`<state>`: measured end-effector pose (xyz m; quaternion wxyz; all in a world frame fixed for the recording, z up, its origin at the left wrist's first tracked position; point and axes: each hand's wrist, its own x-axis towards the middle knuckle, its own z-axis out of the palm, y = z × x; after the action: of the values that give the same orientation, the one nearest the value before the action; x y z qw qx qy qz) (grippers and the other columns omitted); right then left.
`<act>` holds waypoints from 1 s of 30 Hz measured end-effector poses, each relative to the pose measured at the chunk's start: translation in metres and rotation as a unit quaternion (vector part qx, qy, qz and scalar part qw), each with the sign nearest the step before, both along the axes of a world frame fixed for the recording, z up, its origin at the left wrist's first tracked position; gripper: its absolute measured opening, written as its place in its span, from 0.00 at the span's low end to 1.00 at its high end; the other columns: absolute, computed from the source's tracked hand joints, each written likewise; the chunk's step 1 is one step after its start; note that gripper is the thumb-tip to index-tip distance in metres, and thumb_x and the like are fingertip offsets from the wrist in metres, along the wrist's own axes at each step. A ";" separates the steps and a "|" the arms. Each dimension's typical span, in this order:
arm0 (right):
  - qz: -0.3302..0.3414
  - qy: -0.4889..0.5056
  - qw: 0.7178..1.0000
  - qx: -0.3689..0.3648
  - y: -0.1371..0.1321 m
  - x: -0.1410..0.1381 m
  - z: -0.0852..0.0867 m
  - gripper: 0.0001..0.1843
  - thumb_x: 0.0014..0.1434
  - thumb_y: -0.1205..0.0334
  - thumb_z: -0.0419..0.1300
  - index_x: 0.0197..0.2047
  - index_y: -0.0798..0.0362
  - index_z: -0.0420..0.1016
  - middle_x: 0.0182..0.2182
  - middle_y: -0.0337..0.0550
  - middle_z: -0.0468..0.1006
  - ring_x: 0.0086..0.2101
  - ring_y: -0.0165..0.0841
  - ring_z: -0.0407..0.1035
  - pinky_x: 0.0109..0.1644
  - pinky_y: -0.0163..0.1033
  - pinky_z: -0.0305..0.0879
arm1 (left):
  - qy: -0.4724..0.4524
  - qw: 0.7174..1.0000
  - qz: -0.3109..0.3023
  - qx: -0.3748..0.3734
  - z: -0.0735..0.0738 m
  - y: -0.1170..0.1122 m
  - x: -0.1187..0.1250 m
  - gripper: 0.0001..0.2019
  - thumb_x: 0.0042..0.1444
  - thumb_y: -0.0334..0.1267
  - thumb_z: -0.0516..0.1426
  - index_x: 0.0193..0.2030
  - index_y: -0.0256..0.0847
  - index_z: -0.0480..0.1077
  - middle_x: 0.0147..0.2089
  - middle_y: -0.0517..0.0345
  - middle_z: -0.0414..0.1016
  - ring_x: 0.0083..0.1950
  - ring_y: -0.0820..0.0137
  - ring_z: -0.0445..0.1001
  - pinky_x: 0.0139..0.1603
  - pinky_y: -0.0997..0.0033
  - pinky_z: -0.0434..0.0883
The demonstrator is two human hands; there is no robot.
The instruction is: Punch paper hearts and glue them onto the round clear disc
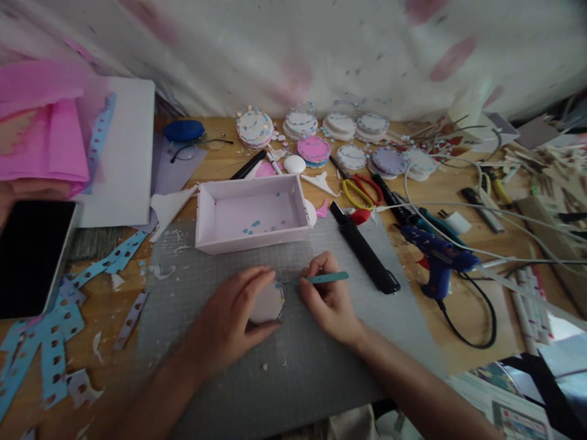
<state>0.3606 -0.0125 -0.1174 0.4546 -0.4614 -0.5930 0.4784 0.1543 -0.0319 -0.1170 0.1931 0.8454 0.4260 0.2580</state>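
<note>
My left hand [243, 299] is curled round a small pale round paper disc [266, 304], its fingers and thumb on the edge. Blue and cream bits dot the disc's rim. In a pen-like pinch, my right hand [328, 299] holds a slim teal tool [328, 277], possibly tweezers. The tool's thin tip points left toward the disc's right edge; blur hides whether it touches. Both hands are over a grey cutting mat [284, 379]. Just beyond them stands an open white box [252, 241] with a few small blue hearts inside.
Decorated round discs [351, 157] are grouped along the back. A black cutter [364, 247], red-and-yellow scissors [362, 190] and a blue glue gun [440, 256] with trailing cables lie right. Punched blue paper strips [55, 360] and a phone [34, 256] are at left.
</note>
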 end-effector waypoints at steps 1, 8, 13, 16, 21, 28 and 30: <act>0.001 -0.002 1.000 0.002 0.000 0.000 0.000 0.10 0.59 0.70 0.54 0.34 0.47 0.55 0.25 0.30 0.58 0.22 0.27 0.50 0.25 0.33 0.50 | 0.000 1.000 0.000 0.001 0.000 0.000 0.000 0.33 0.58 0.40 0.64 0.66 0.36 0.55 0.61 0.42 0.66 0.62 0.57 0.68 0.62 0.58 0.70; -0.001 -0.024 0.999 0.024 -0.001 0.000 0.000 0.10 0.59 0.71 0.53 0.35 0.47 0.55 0.26 0.31 0.58 0.23 0.27 0.52 0.25 0.33 0.51 | 0.005 1.000 -0.002 0.007 0.001 0.000 0.000 0.33 0.58 0.40 0.63 0.66 0.35 0.55 0.61 0.41 0.66 0.62 0.57 0.68 0.61 0.58 0.70; 0.001 -0.020 0.999 0.048 -0.003 0.000 -0.001 0.10 0.60 0.71 0.53 0.36 0.47 0.56 0.26 0.31 0.59 0.23 0.26 0.53 0.24 0.32 0.51 | 0.002 1.000 -0.005 0.002 0.000 0.000 0.000 0.32 0.58 0.39 0.63 0.66 0.36 0.55 0.61 0.41 0.66 0.61 0.57 0.68 0.62 0.58 0.69; 0.000 -0.016 0.998 0.057 -0.005 0.000 -0.003 0.10 0.61 0.71 0.53 0.36 0.47 0.56 0.26 0.31 0.59 0.22 0.26 0.54 0.23 0.31 0.51 | 0.004 1.000 -0.004 0.000 0.000 0.000 0.000 0.33 0.57 0.40 0.64 0.66 0.36 0.55 0.62 0.41 0.65 0.62 0.56 0.68 0.61 0.57 0.70; 0.019 -0.031 0.998 0.051 -0.006 0.001 -0.004 0.11 0.60 0.71 0.54 0.36 0.47 0.56 0.25 0.30 0.59 0.21 0.26 0.53 0.21 0.31 0.50 | 0.001 1.000 -0.005 -0.003 0.000 0.001 0.000 0.33 0.59 0.41 0.62 0.67 0.39 0.53 0.61 0.41 0.66 0.61 0.55 0.69 0.59 0.53 0.72; 0.033 -0.068 0.996 0.048 -0.007 0.003 -0.003 0.11 0.59 0.72 0.55 0.37 0.47 0.56 0.23 0.30 0.60 0.20 0.26 0.54 0.21 0.32 0.50 | 0.006 1.000 -0.001 -0.009 0.001 -0.001 0.000 0.33 0.60 0.42 0.61 0.67 0.41 0.52 0.62 0.40 0.66 0.62 0.54 0.69 0.59 0.51 0.72; 0.038 -0.087 0.993 0.067 -0.006 0.003 -0.001 0.12 0.57 0.73 0.55 0.36 0.47 0.56 0.23 0.30 0.60 0.19 0.26 0.54 0.21 0.32 0.50 | 0.006 1.000 -0.003 -0.005 0.001 0.000 0.000 0.32 0.60 0.42 0.61 0.67 0.39 0.53 0.61 0.40 0.66 0.62 0.55 0.69 0.59 0.52 0.71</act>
<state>0.3640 -0.0189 -0.1188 0.4126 -0.4464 -0.6785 0.4125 0.1540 -0.0319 -0.1162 0.1960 0.8469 0.4261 0.2505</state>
